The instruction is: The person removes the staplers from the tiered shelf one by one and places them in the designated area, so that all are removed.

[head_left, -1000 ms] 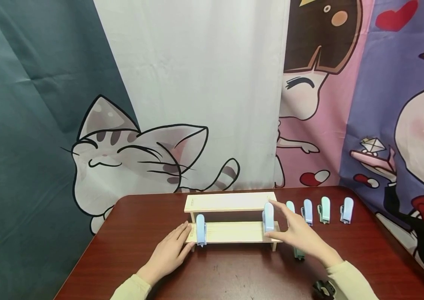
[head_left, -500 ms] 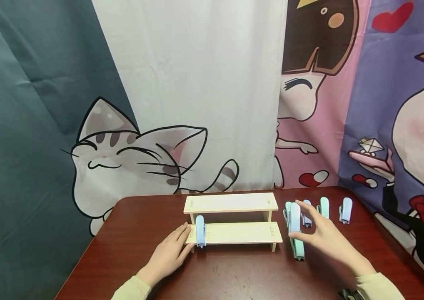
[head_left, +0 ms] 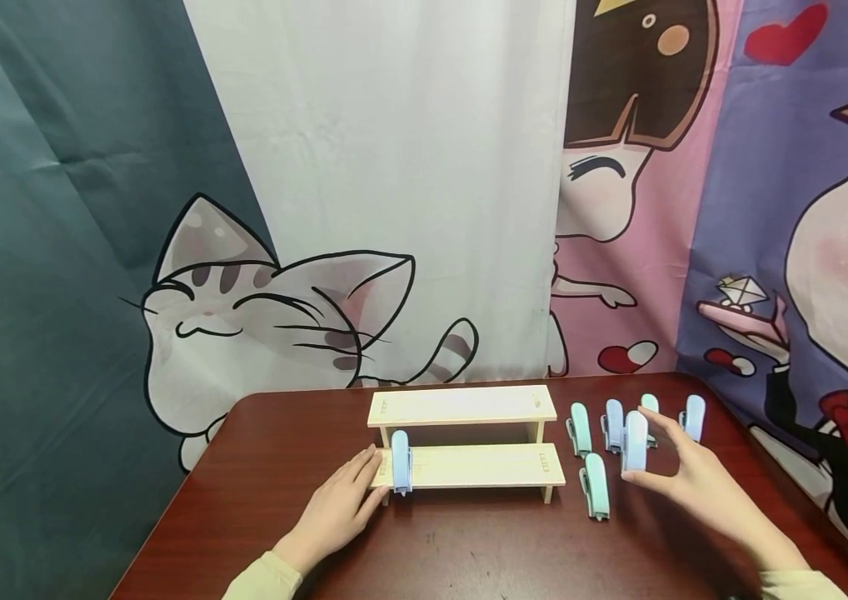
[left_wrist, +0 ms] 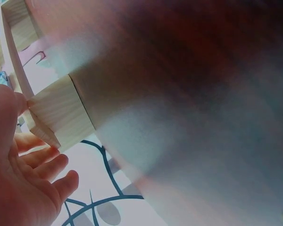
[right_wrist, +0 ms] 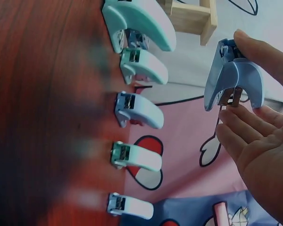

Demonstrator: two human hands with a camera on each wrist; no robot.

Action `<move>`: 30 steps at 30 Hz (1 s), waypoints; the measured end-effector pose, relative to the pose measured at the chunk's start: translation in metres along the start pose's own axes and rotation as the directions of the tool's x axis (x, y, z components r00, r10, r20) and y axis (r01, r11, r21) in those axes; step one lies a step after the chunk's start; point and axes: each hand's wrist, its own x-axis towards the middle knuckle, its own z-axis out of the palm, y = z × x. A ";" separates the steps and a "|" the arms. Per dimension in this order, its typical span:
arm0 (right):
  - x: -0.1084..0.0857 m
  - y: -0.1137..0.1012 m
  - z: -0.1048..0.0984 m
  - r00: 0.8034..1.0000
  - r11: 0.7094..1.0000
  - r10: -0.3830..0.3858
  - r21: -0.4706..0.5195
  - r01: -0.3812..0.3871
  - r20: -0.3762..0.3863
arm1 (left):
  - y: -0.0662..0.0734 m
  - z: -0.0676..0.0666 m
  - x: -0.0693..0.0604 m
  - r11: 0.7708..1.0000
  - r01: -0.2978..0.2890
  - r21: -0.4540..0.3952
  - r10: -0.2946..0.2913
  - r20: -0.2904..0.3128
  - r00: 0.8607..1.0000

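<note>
My right hand (head_left: 682, 471) pinches a light blue stapler (head_left: 634, 443) upright between thumb and fingertips, above the right side of the table. In the right wrist view this stapler (right_wrist: 235, 75) shows its metal part between two curved arms. My left hand (head_left: 337, 500) rests with fairly straight fingers against the left end of a two-step wooden rack (head_left: 480, 467). In the left wrist view its fingertips (left_wrist: 61, 162) touch the board's end. One blue stapler (head_left: 401, 462) stands on the lower step, beside the left fingers.
Mint staplers (head_left: 579, 429) and blue staplers (head_left: 692, 417) stand in a row to the right of the rack, some partly hidden by the right hand and its stapler. A nearer mint stapler (head_left: 595, 487) stands in front. A cartoon cloth (head_left: 409, 167) hangs behind the brown table (head_left: 439, 550).
My right hand has carried the blue stapler off the right end of the lower step and rightward to the row of staplers. My left hand stays at the rack's left end.
</note>
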 end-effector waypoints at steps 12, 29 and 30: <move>-0.009 0.018 0.003 0.997 0.998 0.039 0.043 -0.042 0.072 | -0.002 0.002 -0.001 1.000 -0.006 0.007 0.006 -0.014 1.000; -0.014 0.043 0.020 0.985 0.997 0.030 0.065 -0.042 0.171 | -0.002 0.003 -0.001 1.000 -0.004 0.002 0.004 -0.006 1.000; -0.014 0.045 0.020 0.984 0.998 0.030 0.058 -0.040 0.175 | -0.002 0.002 -0.001 1.000 -0.004 0.001 0.004 -0.006 1.000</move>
